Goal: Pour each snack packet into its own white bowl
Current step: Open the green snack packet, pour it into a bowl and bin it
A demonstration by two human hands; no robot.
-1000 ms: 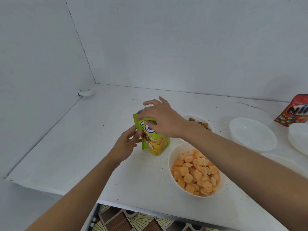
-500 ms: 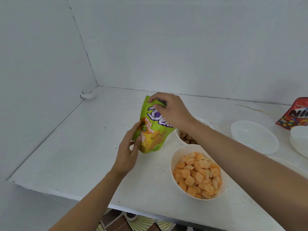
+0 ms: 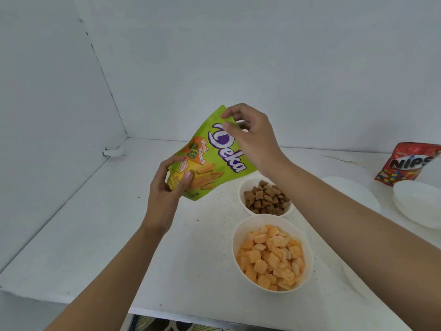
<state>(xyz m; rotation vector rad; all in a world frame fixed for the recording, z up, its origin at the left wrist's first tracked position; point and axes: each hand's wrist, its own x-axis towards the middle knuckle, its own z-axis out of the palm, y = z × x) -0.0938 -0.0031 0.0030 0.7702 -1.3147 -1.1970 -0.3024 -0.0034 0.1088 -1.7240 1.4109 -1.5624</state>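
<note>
White tabletop point(image 3: 83, 235) — crumb-specked, small white fitting point(image 3: 114, 152) at corner, patterned floor point(image 3: 167, 327)

Bare tabletop point(image 3: 78, 223) runs wide between the left wall point(image 3: 47, 115) and the brown-snack bowl point(image 3: 247, 186) with the orange-snack bowl point(image 3: 257, 222) just in front of it, while farther right empty white bowls point(image 3: 420, 206) and a red packet point(image 3: 409, 163) stand in the way near the back wall point(image 3: 262, 56)

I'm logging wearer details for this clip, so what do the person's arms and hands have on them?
The left forearm and right forearm are bare to the frame edge, with no sleeves in view. The left hand and right hand wear no gloves, and no rings, watch or bands show.
</note>
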